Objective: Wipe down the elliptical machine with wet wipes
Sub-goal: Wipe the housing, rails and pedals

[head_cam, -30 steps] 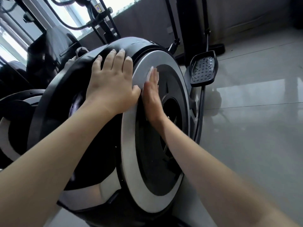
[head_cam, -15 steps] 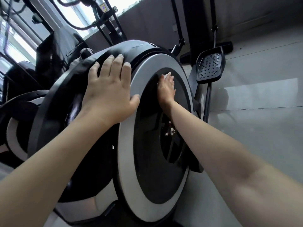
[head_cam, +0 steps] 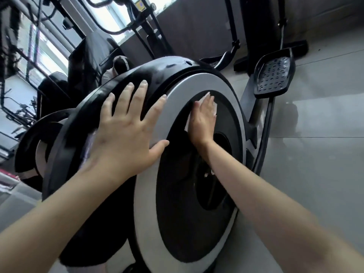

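The elliptical machine's big flywheel housing [head_cam: 183, 223] fills the middle of the head view, black with a wide silver ring [head_cam: 197, 85]. My left hand [head_cam: 126, 133] lies flat with spread fingers on the housing's black top and the silver ring. My right hand [head_cam: 202, 119] presses a white wet wipe [head_cam: 214, 107] flat against the upper part of the black inner disc, fingers straight. Most of the wipe is hidden under the palm; its edges show around the fingers.
A black studded foot pedal [head_cam: 273, 75] stands on its arm to the right of the housing. Glossy grey floor tiles [head_cam: 315, 154] spread to the right. More dark exercise machines [head_cam: 88, 56] and frames stand behind at left, under a bright window.
My right hand with the wipe has slid from the silver ring onto the black inner disc. The left hand has stayed on top, its fingers now spread wider.
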